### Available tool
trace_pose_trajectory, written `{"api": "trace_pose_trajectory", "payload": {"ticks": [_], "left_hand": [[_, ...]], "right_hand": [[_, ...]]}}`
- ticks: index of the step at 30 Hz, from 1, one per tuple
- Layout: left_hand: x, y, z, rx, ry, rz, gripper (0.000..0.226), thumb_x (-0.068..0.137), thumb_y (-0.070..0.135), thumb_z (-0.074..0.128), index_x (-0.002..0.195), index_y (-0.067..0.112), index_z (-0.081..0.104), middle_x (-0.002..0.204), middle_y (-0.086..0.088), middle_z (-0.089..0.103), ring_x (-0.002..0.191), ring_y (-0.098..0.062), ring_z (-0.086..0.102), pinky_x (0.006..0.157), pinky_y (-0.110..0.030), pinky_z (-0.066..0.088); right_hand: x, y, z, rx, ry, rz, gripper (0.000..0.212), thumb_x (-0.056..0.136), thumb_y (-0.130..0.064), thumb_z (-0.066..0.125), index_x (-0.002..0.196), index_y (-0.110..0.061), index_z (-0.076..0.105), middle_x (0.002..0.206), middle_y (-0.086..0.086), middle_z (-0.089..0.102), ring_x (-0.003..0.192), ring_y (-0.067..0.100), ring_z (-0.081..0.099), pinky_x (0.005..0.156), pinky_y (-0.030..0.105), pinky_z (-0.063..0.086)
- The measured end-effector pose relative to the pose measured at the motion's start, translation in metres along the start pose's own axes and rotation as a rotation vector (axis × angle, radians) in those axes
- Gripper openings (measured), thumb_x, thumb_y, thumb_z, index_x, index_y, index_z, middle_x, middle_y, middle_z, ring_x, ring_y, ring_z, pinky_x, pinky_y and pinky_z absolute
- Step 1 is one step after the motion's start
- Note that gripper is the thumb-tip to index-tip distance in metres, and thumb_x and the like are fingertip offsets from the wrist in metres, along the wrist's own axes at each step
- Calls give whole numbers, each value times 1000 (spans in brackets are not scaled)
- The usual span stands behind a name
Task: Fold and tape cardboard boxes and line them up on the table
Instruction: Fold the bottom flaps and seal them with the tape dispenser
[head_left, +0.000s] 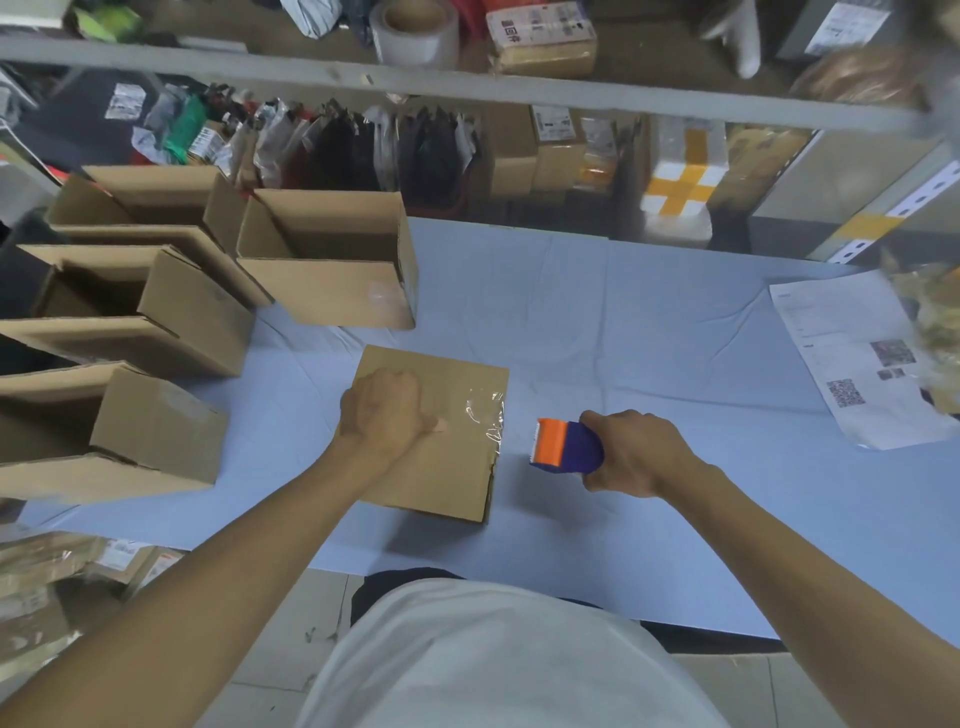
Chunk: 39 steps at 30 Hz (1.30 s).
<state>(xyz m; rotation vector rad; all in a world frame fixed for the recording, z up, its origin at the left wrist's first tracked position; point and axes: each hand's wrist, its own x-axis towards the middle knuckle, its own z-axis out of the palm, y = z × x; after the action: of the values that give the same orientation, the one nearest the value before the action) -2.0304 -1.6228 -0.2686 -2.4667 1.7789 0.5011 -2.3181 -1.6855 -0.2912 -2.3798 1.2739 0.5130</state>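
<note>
A closed cardboard box (457, 457) sits on the blue table (623, 338) in front of me, with clear tape shining across its top toward the right edge. My left hand (384, 415) rests on the box top with its fingers curled under, pressing on the taped seam. Just right of the box, my right hand (634, 452) grips a purple and orange tape dispenser (563, 447), whose orange head points at the box's right side without touching it.
Several folded boxes with open tops stand at the left: one (332, 260) behind the closed box, others (140, 306) (114, 426) (150, 208) along the left edge. Printed paper sheets (857, 358) lie at the right. Shelves with parcels (545, 41) rise behind the table.
</note>
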Motion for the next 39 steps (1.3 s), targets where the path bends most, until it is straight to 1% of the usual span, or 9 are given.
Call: {"api": "trace_pose_trajectory", "payload": {"ticks": [2, 5, 11, 15, 18, 20, 25, 30, 39], "left_hand": [[3, 4, 3, -248, -127, 120, 30, 80, 41, 65, 67, 21, 46, 74, 5, 52, 79, -23, 56, 60, -35, 42], [-1, 20, 7, -707, -404, 51, 51, 78, 74, 56, 71, 26, 38, 68, 15, 42, 63, -13, 41, 61, -35, 36], [-6, 32, 17, -506, -406, 135, 42, 73, 60, 59, 72, 28, 32, 77, 11, 38, 63, -14, 34, 59, -33, 31], [-12, 40, 13, -351, -367, 283, 28, 85, 44, 53, 72, 29, 32, 84, 5, 38, 75, -18, 36, 58, -30, 26], [-13, 41, 15, -177, -343, 412, 12, 91, 30, 55, 81, 34, 55, 91, 3, 33, 89, -19, 35, 70, -30, 33], [-13, 38, 15, -208, -389, 440, 32, 93, 14, 53, 88, 39, 72, 95, 5, 34, 96, -15, 33, 84, -28, 32], [-19, 39, 16, -813, -281, 121, 29, 90, 0, 48, 86, 14, 73, 90, -1, 70, 87, -17, 65, 83, -31, 52], [-23, 50, 18, -1096, -415, 0, 16, 94, 14, 61, 101, 2, 69, 92, -10, 71, 73, -12, 65, 71, -21, 56], [-26, 49, 13, -1414, -593, -82, 11, 94, 7, 63, 92, 12, 73, 81, 2, 72, 76, -8, 69, 71, -20, 57]], "right_hand": [[4, -6, -1, -22, -15, -1, 44, 64, -45, 71, 96, -31, 43, 79, -9, 55, 69, 19, 55, 53, 24, 33], [8, -12, -1, -41, -31, 8, 44, 64, -45, 71, 96, -30, 44, 82, -5, 58, 70, 21, 56, 54, 25, 35], [28, -47, -8, 90, -230, 146, 34, 59, -50, 70, 75, -27, 52, 77, -4, 59, 65, 16, 58, 53, 25, 40], [27, -48, -7, -52, -183, 156, 34, 63, -47, 71, 75, -25, 48, 75, -3, 55, 60, 16, 52, 51, 25, 35], [12, -38, 0, -4, -88, 167, 40, 64, -44, 71, 94, -27, 51, 78, -7, 55, 65, 17, 54, 54, 25, 35], [1, -32, 3, 71, -19, 169, 43, 65, -43, 72, 97, -29, 48, 76, -9, 53, 66, 16, 54, 52, 25, 33], [-27, -24, 9, 301, 130, 136, 39, 65, -39, 72, 95, -30, 49, 74, -11, 58, 65, 16, 56, 51, 27, 40], [-42, -28, -1, 355, 179, 12, 49, 65, -36, 74, 108, -34, 52, 83, -12, 62, 72, 14, 59, 62, 29, 50], [-42, -31, -11, 394, 235, -65, 52, 65, -33, 78, 111, -34, 53, 80, -18, 58, 70, 7, 57, 59, 22, 42]]}}
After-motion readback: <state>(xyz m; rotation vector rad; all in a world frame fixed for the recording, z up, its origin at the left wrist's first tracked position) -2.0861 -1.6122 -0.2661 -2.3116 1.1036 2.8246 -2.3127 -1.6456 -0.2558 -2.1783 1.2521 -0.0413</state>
